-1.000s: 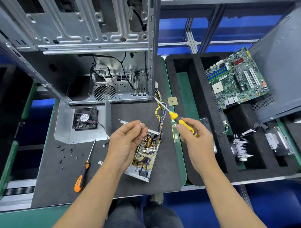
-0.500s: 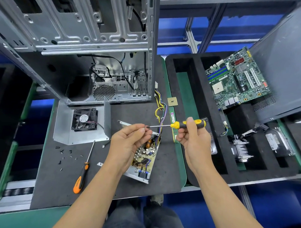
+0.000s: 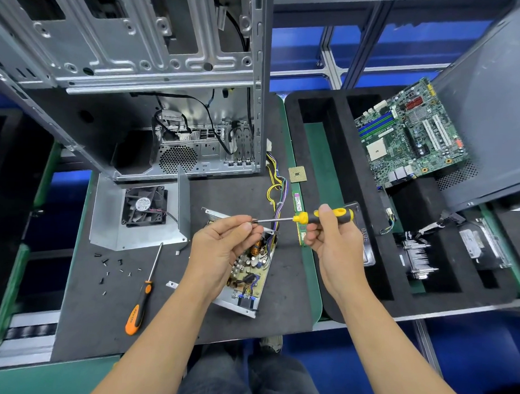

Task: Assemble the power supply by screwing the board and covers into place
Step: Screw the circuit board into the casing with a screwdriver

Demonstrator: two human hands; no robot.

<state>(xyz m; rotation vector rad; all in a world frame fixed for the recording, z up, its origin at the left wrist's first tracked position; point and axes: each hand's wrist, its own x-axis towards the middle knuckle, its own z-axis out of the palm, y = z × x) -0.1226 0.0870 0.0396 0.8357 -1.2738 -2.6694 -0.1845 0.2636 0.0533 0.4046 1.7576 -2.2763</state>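
Observation:
The power supply board [image 3: 250, 270] lies in its open metal tray on the dark mat, wires trailing up toward the case. My left hand [image 3: 221, 248] hovers over it, fingertips pinching a small screw [image 3: 250, 225]. My right hand [image 3: 333, 243] grips a yellow-and-black screwdriver [image 3: 323, 216] held level, its tip touching the screw at my left fingertips. The metal cover with a black fan [image 3: 143, 204] lies to the left of the board.
An orange screwdriver [image 3: 141, 298] and several loose black screws [image 3: 109, 268] lie at the left on the mat. An open computer case [image 3: 139, 74] stands behind. A foam tray [image 3: 328, 158] on the right holds a motherboard [image 3: 408, 134], a heatsink and a drive.
My right hand swung the screwdriver from pointing up and away to level, bringing its tip to the screw between my left fingertips. My left hand barely moved.

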